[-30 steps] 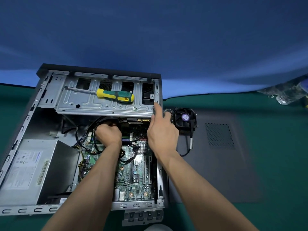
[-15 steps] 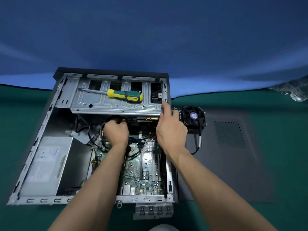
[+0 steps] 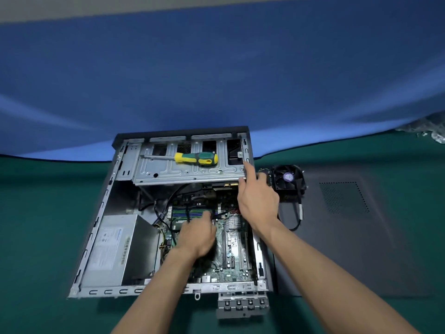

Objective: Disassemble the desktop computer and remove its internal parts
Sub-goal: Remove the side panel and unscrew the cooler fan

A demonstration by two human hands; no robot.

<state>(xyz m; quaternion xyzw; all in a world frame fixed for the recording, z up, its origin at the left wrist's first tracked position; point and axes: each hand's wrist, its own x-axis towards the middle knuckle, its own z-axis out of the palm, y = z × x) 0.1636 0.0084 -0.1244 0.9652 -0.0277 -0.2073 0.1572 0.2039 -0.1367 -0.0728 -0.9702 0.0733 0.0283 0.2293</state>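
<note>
The left hand (image 3: 196, 237) is pulling back from under the drive cage (image 3: 190, 169), blurred, seemingly holding nothing. The right hand (image 3: 258, 201), forefinger extended, is bracing the computer case (image 3: 96, 237); the motherboard (image 3: 231, 249) is still remaining installed.

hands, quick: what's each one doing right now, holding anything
Left hand: over the motherboard, motion-blurred; grip cannot be told.
Right hand: open, holding nothing, forefinger stretched to the case edge.
</note>
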